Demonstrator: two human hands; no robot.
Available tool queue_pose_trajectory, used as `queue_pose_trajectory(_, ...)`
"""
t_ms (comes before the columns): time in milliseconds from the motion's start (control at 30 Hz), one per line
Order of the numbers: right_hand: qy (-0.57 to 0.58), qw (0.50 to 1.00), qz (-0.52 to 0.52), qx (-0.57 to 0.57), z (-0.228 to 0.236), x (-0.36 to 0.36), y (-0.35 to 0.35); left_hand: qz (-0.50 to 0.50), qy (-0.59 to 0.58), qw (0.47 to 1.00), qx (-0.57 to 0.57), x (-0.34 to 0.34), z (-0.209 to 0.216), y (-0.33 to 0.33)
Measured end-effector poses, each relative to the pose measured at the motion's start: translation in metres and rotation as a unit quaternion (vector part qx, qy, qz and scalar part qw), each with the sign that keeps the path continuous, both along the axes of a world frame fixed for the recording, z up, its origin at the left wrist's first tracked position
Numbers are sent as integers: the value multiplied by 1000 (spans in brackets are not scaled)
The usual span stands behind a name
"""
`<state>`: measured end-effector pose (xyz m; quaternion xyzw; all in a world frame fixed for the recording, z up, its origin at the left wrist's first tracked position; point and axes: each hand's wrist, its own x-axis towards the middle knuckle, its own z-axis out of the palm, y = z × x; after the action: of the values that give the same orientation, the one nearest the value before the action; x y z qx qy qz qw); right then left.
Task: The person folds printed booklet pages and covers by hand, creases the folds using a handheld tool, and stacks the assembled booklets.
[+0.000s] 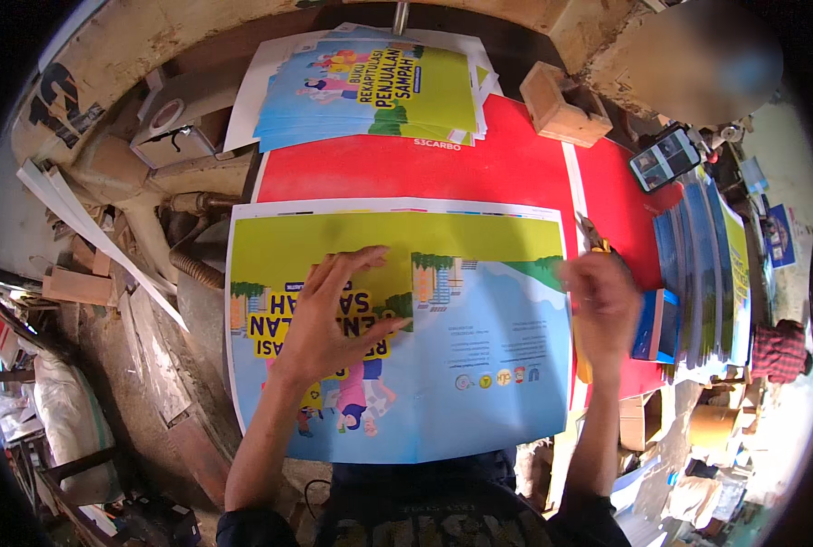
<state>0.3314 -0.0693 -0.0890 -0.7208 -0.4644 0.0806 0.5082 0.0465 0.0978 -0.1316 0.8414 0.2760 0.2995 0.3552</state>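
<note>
Dark shirt [424, 488]: nearest, at the sheet's near side.
Printed sheet [488, 319]: before the person, over the red tabletop [361, 173], long axis left to right.
Left hand [322, 319]: above the left half, fingers spread, grasping nothing visible.
Right hand [602, 301]: blurred, nearer the sheet's right edge; grip cannot be told.

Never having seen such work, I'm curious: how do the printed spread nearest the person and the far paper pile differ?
The near spread has upside-down lettering in this view; the far pile has lettering roughly upright. The near spread shows one wide surface with a centre crease; the far pile is layered, with uneven edges. Both share blue and green printing.
</note>
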Motion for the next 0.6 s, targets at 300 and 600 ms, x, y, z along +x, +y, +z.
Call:
queue_pose_trajectory(300, -86, 963, -224, -121, 3, 139, -149, 81, 50, 994, -54, -20, 23, -54)
queue_pose_trajectory(600, -169, 940, -236, -181, 38, 49, -108, 79, 90, 993, -14, -31, 18, -83)
